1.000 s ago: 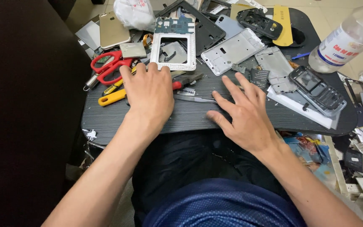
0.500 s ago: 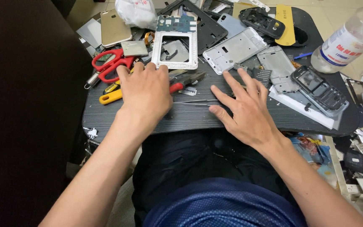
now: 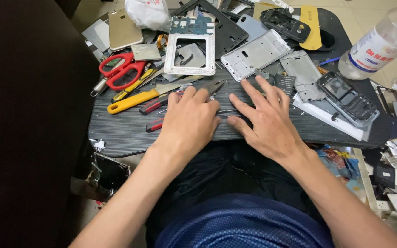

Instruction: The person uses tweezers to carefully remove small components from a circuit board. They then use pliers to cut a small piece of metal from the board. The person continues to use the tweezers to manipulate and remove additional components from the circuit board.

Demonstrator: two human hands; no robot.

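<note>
Clutter is the main hazard here: both hands lie palm-down on the near part of the dark ribbed surface (image 3: 125, 133), and nearly everything around them is small, loose and easy to knock. The left hand (image 3: 191, 121) rests flat with its fingers together over the red-handled pliers (image 3: 180, 98), whose jaws poke out just beyond the fingertips; its grip is not closed on anything, only pressing down. The right hand (image 3: 265, 119) is spread, fingers apart, touching the surface just beside a few thin metal tools (image 3: 228, 111) that lie between the two hands, and it holds nothing either. A sideways sweep of either hand could, I judge, roll those thin tools off the near edge into the lap, where they would be hard to find. The pliers sit partly under the palm, so a careless lift could drag them against the yellow-handled screwdriver (image 3: 132, 101) and red scissors (image 3: 120, 69) just to the left. Ahead of the fingers the white phone frame (image 3: 168, 55) and the silver mid-frame (image 3: 258, 53) lie near, and a reach forward could snag a thin edge or bend one. The clear bottle (image 3: 377, 46) lying tilted at the far right looks liable to roll, though whether it is capped cannot be made out.
</note>
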